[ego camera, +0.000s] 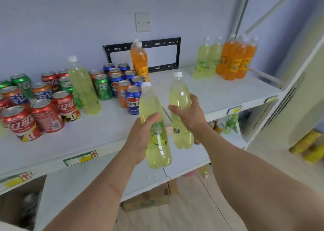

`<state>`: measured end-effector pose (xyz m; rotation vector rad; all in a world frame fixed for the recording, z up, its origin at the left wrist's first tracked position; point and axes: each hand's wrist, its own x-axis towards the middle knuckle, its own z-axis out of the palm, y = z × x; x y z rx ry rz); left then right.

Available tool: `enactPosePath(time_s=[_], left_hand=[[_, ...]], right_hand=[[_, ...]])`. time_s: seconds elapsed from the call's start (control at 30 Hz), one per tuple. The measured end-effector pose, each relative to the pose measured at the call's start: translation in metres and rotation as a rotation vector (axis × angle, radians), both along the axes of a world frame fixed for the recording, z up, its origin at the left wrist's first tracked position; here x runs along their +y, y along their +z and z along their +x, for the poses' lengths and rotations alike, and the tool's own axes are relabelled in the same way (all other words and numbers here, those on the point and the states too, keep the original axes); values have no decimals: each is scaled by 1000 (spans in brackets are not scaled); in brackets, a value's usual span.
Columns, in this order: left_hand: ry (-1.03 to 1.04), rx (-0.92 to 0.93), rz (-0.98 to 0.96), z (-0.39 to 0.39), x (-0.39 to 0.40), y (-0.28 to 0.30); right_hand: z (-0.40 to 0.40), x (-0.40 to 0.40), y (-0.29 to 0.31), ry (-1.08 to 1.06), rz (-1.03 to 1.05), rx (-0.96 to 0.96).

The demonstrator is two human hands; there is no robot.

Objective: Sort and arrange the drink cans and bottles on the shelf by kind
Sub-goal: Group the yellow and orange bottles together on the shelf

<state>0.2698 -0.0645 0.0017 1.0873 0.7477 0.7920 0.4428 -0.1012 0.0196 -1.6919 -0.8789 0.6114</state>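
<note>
Left hand point(140, 136) wrapped around a lime-yellow bottle point(155, 125), fingers curled about its midsection over the green label; white cap up, bottle tilted slightly, held in the air in front of the shelf edge. Right hand point(190, 115) clamped on a second lime-yellow bottle point(180, 97), thumb across the front, fingers behind; barcode facing the camera, bottle near upright. Both held bottles side by side, close but apart.

White top shelf point(108, 125) beyond the hands. At 10 o'clock from the hands: mixed cluster of cans, red cans point(47, 115) nearest the front, green cans point(103, 87) and blue cans point(134, 99) further in, orange cans point(122, 92) among them. Third lime bottle point(84, 89) standing tilted amid the cans. At 12 o'clock: two orange bottles point(140, 61) against the wall, in front of a black bracket point(178, 54). At 2 o'clock, well apart from the cans: two lime bottles point(208, 57) just beside a group of orange bottles point(236, 59), sorted by kind. Lower shelf point(191, 160) below, contents blurred.
</note>
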Motion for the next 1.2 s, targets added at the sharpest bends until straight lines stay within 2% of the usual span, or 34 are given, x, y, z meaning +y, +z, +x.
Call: enactPosePath(time_s=[0.23,0.47,0.87,1.2], left_hand=[[15,101,89,119,-52,7],[-4,123,122,214,-47,24],[18,128,265,371,74,37],[207,158,295,430,163,30]], right_hand=[[126,-55,3,-51,-17,-71],[219,-48,15,-30,-31,-102],[366,89,21,-24,-24,-120],[436,193,9,17,65,-86]])
